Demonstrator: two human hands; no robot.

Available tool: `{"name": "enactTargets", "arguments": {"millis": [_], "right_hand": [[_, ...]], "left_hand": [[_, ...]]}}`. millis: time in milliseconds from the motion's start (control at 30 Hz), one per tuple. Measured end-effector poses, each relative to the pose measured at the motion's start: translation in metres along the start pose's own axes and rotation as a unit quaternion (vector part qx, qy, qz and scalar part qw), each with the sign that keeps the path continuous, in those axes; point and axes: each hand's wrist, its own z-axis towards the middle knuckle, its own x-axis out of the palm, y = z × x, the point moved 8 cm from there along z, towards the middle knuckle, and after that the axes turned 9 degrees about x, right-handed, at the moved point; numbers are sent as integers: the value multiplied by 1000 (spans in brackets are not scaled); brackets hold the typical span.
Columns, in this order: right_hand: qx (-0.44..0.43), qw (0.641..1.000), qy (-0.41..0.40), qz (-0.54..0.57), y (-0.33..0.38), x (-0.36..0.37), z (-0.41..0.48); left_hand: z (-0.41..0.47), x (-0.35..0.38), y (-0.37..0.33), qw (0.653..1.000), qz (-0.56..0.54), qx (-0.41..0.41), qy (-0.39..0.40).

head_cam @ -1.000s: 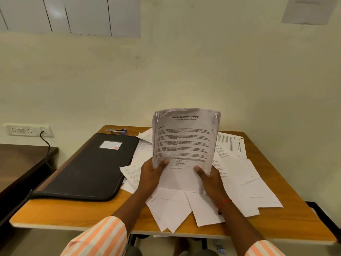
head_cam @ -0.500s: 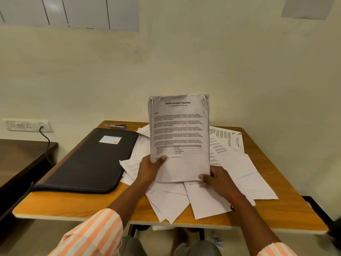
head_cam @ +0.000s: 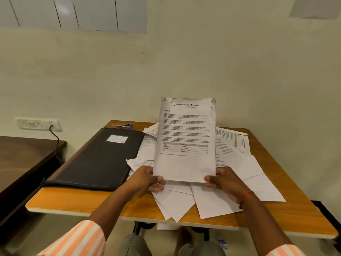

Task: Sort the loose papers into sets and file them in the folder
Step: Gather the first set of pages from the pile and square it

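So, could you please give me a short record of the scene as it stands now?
held item: transcript, headed Sample Education Transcript, upright above the table; sheet count unclear
left hand: grips its lower left corner
right hand: grips its lower right corner
loose papers: scattered and overlapping on the table, some overhanging its near edge
folder: black, closed, flat on the table's left side
table: wooden, against the wall

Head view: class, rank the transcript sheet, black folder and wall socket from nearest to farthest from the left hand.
1. Transcript sheet: held in the left hand.
2. Black folder: just left of it.
3. Wall socket: far left wall.
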Motion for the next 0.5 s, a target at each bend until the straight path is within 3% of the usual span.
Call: {"name": "enactTargets", "arguments": {"millis": [133,233,400,500], "right_hand": [[4,1000,17,-9,-7,5,-4],[10,999,29,-31,-8,3,-8],[43,995,71,-48,-14,11,-24],[48,992,91,-73,-10,19,-37]], "left_hand": [[-7,-3,4,998,10,-45,34],[-9,-11,-27,998,27,-29,40],[18,-30,-100,995,-3,80,-64],[38,-37,-113,982,-92,69,-146]]}}
